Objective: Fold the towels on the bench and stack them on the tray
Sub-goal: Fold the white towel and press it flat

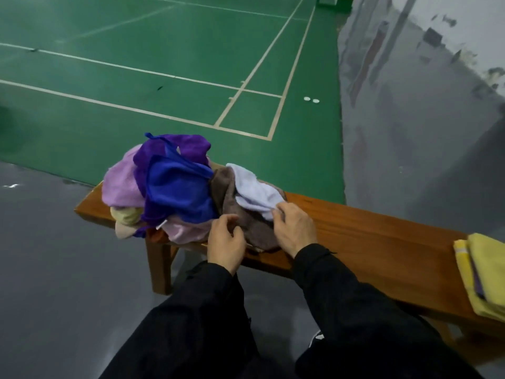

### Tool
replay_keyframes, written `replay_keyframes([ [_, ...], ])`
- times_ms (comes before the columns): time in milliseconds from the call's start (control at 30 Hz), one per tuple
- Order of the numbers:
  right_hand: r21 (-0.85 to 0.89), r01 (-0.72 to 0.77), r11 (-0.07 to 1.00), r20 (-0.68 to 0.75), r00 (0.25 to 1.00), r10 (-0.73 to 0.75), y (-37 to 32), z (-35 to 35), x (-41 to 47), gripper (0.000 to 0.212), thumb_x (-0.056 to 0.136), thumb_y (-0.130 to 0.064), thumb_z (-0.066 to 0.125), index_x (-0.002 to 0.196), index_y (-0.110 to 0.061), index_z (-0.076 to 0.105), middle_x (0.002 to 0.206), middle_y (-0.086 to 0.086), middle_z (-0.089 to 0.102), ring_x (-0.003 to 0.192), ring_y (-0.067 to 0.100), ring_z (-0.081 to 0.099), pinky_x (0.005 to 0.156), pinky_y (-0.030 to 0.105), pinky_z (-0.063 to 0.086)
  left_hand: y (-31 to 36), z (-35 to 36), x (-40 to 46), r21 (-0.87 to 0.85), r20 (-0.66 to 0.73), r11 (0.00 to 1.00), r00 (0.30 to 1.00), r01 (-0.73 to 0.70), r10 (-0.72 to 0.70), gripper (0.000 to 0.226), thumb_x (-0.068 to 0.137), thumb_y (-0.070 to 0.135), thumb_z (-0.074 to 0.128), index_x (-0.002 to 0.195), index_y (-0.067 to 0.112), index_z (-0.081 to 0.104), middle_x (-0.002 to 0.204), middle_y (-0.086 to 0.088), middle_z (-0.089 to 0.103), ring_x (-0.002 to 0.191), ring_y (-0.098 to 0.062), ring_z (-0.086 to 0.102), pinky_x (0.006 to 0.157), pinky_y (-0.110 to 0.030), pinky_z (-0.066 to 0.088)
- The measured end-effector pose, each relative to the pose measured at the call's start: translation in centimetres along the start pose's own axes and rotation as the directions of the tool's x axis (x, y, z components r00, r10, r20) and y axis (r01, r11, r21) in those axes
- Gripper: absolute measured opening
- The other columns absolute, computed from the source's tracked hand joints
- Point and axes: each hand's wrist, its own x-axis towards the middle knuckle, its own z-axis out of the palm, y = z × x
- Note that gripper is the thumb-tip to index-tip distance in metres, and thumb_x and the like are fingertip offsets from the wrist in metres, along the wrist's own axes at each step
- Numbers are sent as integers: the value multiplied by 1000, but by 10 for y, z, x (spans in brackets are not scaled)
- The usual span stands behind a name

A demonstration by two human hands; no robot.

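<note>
At the right edge, a stack of folded yellow towels [485, 272] is cut off by the frame, with a thin purple layer showing between the folds; whatever lies beneath it cannot be made out, so no tray can be told. The heap of unfolded towels [169, 187] sits on the left end of the wooden table [369, 231], hiding that end's top; its lower layers are tangled and hard to separate by eye. A blue towel [180, 190] and purple ones lie on top, a pale lilac one at the left, a white towel [257, 192] at the right over a brown towel [246, 225].

The left hand [225, 239] has its fingers curled at the near edge of the brown towel, seemingly pinching it. The right hand [295, 228] grips cloth where the white and brown towels meet; which one it holds is unclear. Both arms wear black sleeves.

The table stands on a glossy grey floor beside a green court [164, 86] marked with white lines. Two small white discs [311, 99] lie near the court's edge.
</note>
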Motion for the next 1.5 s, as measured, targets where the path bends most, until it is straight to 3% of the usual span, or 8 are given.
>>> replay_keyframes([
  [200, 687, 38, 726, -240, 955, 177, -11, -118, 4, 21, 100, -16, 41, 79, -14, 44, 73, 2, 40, 65, 12, 38, 58, 27, 33, 67, 7, 0, -39, -16, 915, 916, -401, 400, 41, 92, 7, 63, 131, 16, 55, 125, 4, 53, 117, -11, 54, 106, -38, 47],
  [367, 908, -63, 415, -53, 964, 262, -8, -192, 3, 22, 90, -27, 55, 76, -12, 48, 74, 9, 42, 71, 20, 42, 64, 34, 38, 140, 36, -25, -262, 281, 814, 766, -518, 578, 62, 86, 22, 68, 144, 24, 46, 143, 11, 51, 124, 3, 51, 109, -20, 40],
  [567, 822, -130, 554, -15, 968, 250, 9, -237, -19, 23, 99, -19, 53, 92, 1, 61, 87, 17, 60, 80, 23, 57, 74, 37, 48, 186, 77, -63, -747, 516, 656, 719, 112, 465, 73, 77, 19, 69, 146, 15, 47, 140, -5, 62, 130, -25, 59, 104, -39, 49],
  [667, 687, -200, 699, 18, 966, 259, 29, -248, -27, 17, 101, -18, 59, 89, -7, 64, 84, 10, 64, 80, 20, 58, 77, 36, 47, 195, 84, -69, -754, 604, 588, 660, 292, 446, 63, 73, 11, 57, 136, 6, 55, 135, -16, 64, 120, -33, 61, 100, -44, 48],
  [800, 715, -227, 661, 199, 973, 119, 51, -262, -47, 47, 84, -21, 82, 123, -16, 57, 94, 8, 72, 84, 19, 70, 77, 34, 58, 202, 94, -72, -651, 577, 740, 744, 170, 336, 20, 71, 7, 58, 86, 14, 69, 82, -14, 67, 72, -22, 59, 64, -30, 47],
  [933, 206, -55, 977, 175, 984, 18, 69, -267, -57, 54, 87, 0, 62, 131, -29, 51, 99, 2, 64, 83, 14, 62, 74, 31, 50, 209, 87, -60, -625, 501, 769, 825, 135, 263, 21, 53, 2, 50, 63, 19, 43, 60, -2, 38, 53, -15, 36, 47, -27, 26],
  [1133, 128, -79, 989, -72, 993, 89, 91, -265, -59, 18, 98, -13, 45, 101, -25, 58, 90, -6, 66, 84, 13, 59, 69, 27, 43, 200, 83, -33, -269, 508, 915, 763, -300, 399, 23, 77, 34, 63, 76, 20, 45, 69, 4, 48, 61, -8, 42, 53, -24, 35],
  [1500, -155, -80, 985, -424, 905, 7, 126, -290, 1, 22, 103, -17, 49, 110, -19, 70, 98, 10, 74, 90, 35, 65, 68, 37, 44, 237, 85, 34, 167, 295, 673, 687, -721, 664, 29, 106, 24, 48, 83, 8, 55, 79, -9, 59, 76, -34, 56, 65, -37, 36],
])
